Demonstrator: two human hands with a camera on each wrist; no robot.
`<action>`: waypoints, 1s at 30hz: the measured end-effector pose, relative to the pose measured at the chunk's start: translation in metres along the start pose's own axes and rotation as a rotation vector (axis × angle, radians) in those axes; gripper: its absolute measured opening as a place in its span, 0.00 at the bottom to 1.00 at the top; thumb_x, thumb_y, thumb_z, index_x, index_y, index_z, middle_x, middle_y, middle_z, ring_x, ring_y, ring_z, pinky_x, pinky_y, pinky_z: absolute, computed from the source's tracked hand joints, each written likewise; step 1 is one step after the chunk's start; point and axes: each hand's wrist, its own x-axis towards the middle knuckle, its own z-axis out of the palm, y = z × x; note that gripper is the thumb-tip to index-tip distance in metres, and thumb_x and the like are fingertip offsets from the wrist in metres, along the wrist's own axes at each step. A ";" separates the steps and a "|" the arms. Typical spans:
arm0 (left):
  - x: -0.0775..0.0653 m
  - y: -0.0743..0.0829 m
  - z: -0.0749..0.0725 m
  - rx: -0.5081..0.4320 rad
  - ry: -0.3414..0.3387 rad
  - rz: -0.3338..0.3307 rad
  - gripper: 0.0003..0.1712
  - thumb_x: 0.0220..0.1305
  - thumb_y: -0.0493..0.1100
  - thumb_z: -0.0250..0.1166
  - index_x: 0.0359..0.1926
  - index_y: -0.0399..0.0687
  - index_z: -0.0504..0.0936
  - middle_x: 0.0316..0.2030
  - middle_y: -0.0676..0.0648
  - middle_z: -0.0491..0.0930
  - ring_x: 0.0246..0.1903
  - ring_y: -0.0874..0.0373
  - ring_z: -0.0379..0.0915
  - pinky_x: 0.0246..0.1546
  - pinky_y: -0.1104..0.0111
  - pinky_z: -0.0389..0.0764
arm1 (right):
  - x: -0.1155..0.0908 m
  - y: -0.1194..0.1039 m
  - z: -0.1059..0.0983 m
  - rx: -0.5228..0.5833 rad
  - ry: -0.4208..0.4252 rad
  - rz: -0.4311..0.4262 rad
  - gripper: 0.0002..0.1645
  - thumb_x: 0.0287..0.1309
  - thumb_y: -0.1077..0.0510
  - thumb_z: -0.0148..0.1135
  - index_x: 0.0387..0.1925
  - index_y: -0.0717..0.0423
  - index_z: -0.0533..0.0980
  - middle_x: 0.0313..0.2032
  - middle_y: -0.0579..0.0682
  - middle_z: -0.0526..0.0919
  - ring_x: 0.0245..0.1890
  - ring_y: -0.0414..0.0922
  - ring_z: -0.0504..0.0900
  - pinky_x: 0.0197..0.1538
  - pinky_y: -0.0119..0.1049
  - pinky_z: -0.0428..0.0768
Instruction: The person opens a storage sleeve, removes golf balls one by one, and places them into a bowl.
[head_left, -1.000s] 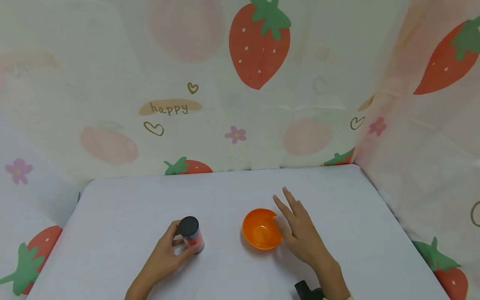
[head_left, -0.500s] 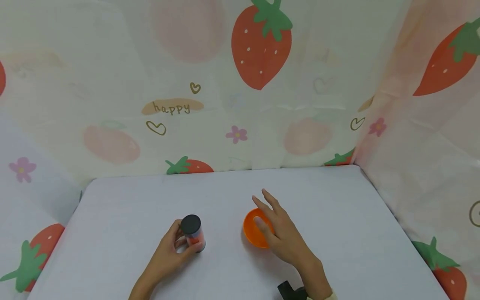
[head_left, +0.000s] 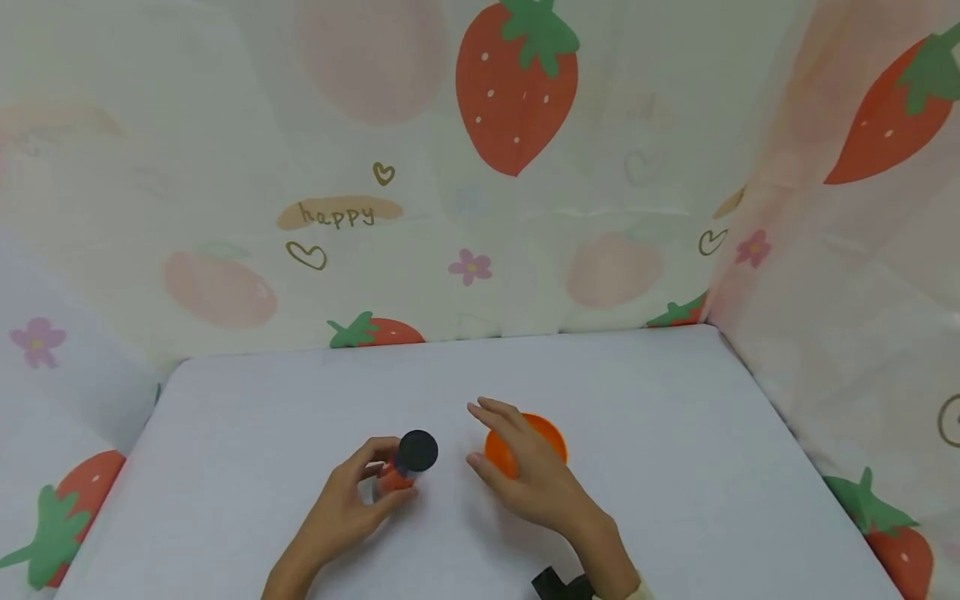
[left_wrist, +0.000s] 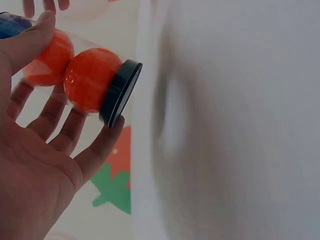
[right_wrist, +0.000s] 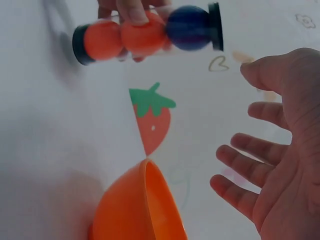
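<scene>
A clear plastic tube (head_left: 393,480) with black end caps holds two orange balls and a dark blue one. My left hand (head_left: 347,504) grips it round its side, thumb across the front and fingers behind. In the head view the tube leans to the right, blue ball at the top. The left wrist view shows a gap between its bottom cap (left_wrist: 121,93) and the table surface. My right hand (head_left: 534,477), fingers spread and holding nothing, hovers over the left part of an orange bowl (head_left: 553,435), hiding some of it. In the right wrist view the bowl (right_wrist: 127,207) stands upright below that hand.
A white-covered table (head_left: 300,400) lies beneath both hands. Strawberry-printed cloth (head_left: 420,275) rises along its back and sides. A black device (head_left: 561,585) sits at my right wrist, by the near edge of the view.
My right hand has moved left across the bowl toward the tube. My left hand has shifted slightly right, and the tube has tipped from near upright to leaning right.
</scene>
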 end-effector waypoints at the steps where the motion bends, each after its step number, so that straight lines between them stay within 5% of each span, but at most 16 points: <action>1: 0.002 0.002 0.000 0.015 -0.001 0.003 0.33 0.58 0.47 0.82 0.62 0.68 0.78 0.53 0.63 0.85 0.53 0.67 0.81 0.58 0.61 0.87 | 0.001 -0.001 0.001 0.002 0.006 -0.015 0.36 0.74 0.42 0.64 0.78 0.34 0.66 0.78 0.39 0.68 0.78 0.45 0.69 0.77 0.54 0.73; 14: 0.015 0.037 0.001 0.247 -0.036 0.023 0.34 0.57 0.51 0.83 0.63 0.70 0.79 0.56 0.64 0.82 0.56 0.65 0.78 0.60 0.58 0.85 | 0.010 -0.013 0.008 0.149 0.045 -0.208 0.34 0.65 0.50 0.75 0.70 0.47 0.76 0.64 0.47 0.78 0.64 0.44 0.81 0.61 0.40 0.87; 20: 0.011 0.046 -0.003 0.362 -0.040 0.007 0.32 0.58 0.54 0.82 0.63 0.68 0.81 0.56 0.61 0.83 0.57 0.61 0.78 0.59 0.56 0.87 | 0.010 -0.016 0.007 0.186 0.016 -0.181 0.27 0.63 0.50 0.77 0.62 0.49 0.82 0.53 0.46 0.81 0.53 0.42 0.84 0.55 0.40 0.90; 30: 0.007 0.053 -0.011 0.504 -0.029 0.080 0.34 0.55 0.51 0.83 0.63 0.62 0.83 0.55 0.57 0.86 0.58 0.57 0.81 0.57 0.56 0.88 | 0.007 -0.013 0.011 0.292 -0.014 -0.165 0.24 0.62 0.55 0.77 0.59 0.55 0.84 0.50 0.50 0.84 0.51 0.46 0.89 0.51 0.43 0.91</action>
